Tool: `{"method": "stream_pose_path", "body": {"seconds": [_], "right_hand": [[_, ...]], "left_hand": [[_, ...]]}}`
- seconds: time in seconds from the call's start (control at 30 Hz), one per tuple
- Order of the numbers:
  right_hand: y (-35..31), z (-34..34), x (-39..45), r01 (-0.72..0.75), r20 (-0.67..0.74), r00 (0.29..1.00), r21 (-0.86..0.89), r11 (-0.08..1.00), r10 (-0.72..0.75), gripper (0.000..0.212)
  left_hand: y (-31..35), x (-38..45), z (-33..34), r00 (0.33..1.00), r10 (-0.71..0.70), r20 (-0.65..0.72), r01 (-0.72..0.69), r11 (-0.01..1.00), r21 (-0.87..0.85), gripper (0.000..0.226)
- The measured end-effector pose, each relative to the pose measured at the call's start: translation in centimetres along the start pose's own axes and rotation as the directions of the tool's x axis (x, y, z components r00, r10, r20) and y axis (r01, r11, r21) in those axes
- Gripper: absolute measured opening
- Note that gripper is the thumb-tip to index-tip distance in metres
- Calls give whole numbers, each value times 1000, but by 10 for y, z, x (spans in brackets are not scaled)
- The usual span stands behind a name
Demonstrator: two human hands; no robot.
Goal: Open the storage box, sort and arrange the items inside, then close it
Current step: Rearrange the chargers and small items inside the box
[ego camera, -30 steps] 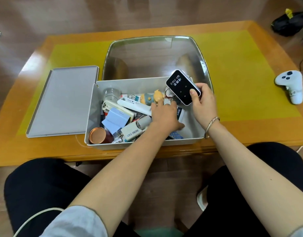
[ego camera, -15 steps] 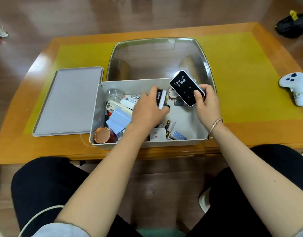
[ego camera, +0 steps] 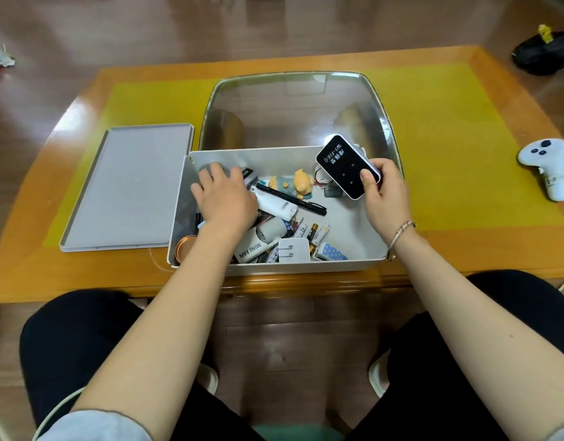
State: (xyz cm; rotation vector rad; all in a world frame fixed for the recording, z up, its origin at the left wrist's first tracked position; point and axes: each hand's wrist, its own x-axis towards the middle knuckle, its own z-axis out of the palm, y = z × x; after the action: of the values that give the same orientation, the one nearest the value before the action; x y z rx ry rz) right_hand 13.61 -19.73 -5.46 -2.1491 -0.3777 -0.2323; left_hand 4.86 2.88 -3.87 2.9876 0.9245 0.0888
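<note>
Storage box (ego camera: 274, 265) sits open at the table's near edge, lid (ego camera: 128, 186) beside it. Our right hand (ego camera: 382, 198) grips the Wi-Fi device (ego camera: 346, 167) over the box's far-right corner; we judge it light, rigid, slick, best pinched by its long edges. Left hand (ego camera: 225, 200) has moved from centre to the far-left corner, fingers spread flat; whether it holds anything, we cannot tell.

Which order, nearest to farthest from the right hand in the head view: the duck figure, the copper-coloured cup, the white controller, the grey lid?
From the right hand:
1. Duck figure, in the storage box, just left of the hand.
2. White controller, on the table's right edge.
3. Copper-coloured cup, in the box's near-left corner.
4. Grey lid, flat on the table left of the box.
</note>
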Motion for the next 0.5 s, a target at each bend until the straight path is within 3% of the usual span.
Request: {"method": "stream_pose_path", "body": {"seconds": [0.1,0.23,0.37,0.5], "right_hand": [[0,-1,0,4,-2,1000,0,1000,-4,20],[-1,-1,0,12,-2,1000,-5,1000,-12,20],[0,-2,1,11,3,1000,-14,1000,-11,20],[1,-1,1,12,9,1000,-21,1000,-12,20]], "left_hand": [[13,-3,2,973,210,-97,-220,969,-108,36],[37,-9,11,784,621,-9,-611,768,-192,37],[50,-10,26,756,647,97,-644,762,-67,42],[53,-11,27,780,621,75,-624,782,13,38]]}}
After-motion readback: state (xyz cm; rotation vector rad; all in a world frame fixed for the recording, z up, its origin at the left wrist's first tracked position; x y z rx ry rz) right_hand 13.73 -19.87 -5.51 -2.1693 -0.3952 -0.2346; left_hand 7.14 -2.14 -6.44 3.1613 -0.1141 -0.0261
